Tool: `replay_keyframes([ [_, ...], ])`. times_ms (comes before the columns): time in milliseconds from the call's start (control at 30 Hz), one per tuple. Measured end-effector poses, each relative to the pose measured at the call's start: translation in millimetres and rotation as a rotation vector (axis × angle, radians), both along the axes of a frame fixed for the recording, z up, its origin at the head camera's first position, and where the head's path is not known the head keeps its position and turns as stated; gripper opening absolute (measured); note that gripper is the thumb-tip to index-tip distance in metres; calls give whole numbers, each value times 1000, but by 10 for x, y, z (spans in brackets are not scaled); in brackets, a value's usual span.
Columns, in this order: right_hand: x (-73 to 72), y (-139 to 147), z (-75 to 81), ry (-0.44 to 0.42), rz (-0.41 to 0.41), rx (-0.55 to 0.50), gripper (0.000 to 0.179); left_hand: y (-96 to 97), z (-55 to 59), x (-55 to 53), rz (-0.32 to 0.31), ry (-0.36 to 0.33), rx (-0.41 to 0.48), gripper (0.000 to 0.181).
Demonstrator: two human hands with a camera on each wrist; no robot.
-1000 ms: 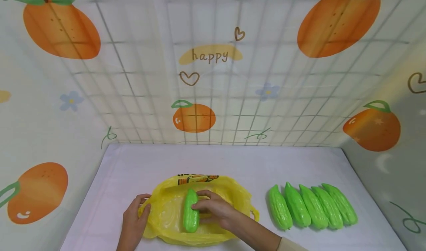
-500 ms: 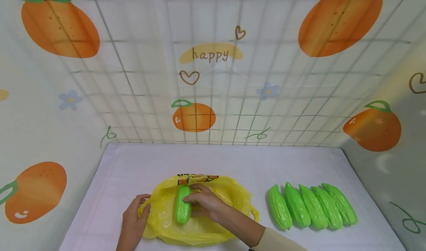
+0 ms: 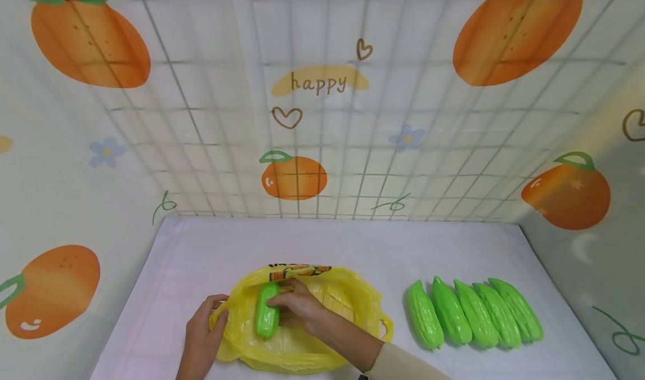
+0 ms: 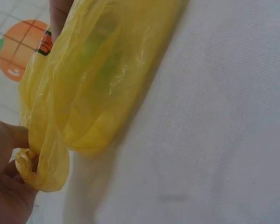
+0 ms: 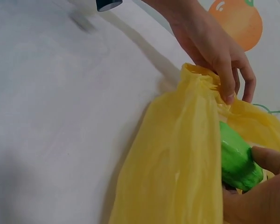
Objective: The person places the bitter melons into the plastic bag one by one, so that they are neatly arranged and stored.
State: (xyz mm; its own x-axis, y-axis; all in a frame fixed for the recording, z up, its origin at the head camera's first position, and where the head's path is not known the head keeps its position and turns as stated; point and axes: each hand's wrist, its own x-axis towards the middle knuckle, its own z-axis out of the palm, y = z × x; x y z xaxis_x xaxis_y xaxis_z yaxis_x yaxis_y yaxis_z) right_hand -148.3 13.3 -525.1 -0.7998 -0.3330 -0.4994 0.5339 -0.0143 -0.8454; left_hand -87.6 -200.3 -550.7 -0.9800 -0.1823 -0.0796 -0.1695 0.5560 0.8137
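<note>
At the left, the left hand (image 3: 200, 335) pinches the bunched handle of the yellow plastic bag (image 3: 322, 304), thumb and fingers curled round the gathered plastic at the bag's left edge; the left wrist view shows that same loop of plastic caught between the fingers (image 4: 9, 182), and the right wrist view shows the fingertips (image 5: 226, 91) clamped on the puckered rim from above; the bag lies open on the white tabletop (image 3: 353, 243), its printed label turned toward the far wall.

Just right of that grip, a green bitter gourd (image 3: 266, 309) sits inside the bag's mouth, lying roughly lengthwise away from the person, its near end lower and its far end near the label; the right hand (image 3: 298, 308) holds it from its right side, fingers curled over the far part of the gourd and the thumb below, the forearm and a pale sleeve (image 3: 403, 366) running off to the lower right; in the right wrist view the gourd's blunt end shows between yellow plastic and fingers.

Well apart to the right, five more green gourds (image 3: 473, 319) lie side by side in a row on the tabletop, touching one another; orange-printed panels (image 3: 322, 117) stand behind.
</note>
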Motion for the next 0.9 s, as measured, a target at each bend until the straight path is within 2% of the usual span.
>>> replay_keyframes([
  [233, 6, -121, 10, 47, -23, 60, 73, 12, 9, -4, 2, -6, -12, 25],
  [467, 29, -206, 4, 119, -48, 141, 66, 14, 9, -4, 2, -11, -23, 25],
  [700, 74, -291, -28, 201, -97, 227, 58, 0, -18, -13, -12, 19, -30, 25],
  [900, 67, -348, -40, 234, -94, 269, 54, -4, -38, -8, -23, 43, -34, 25],
])
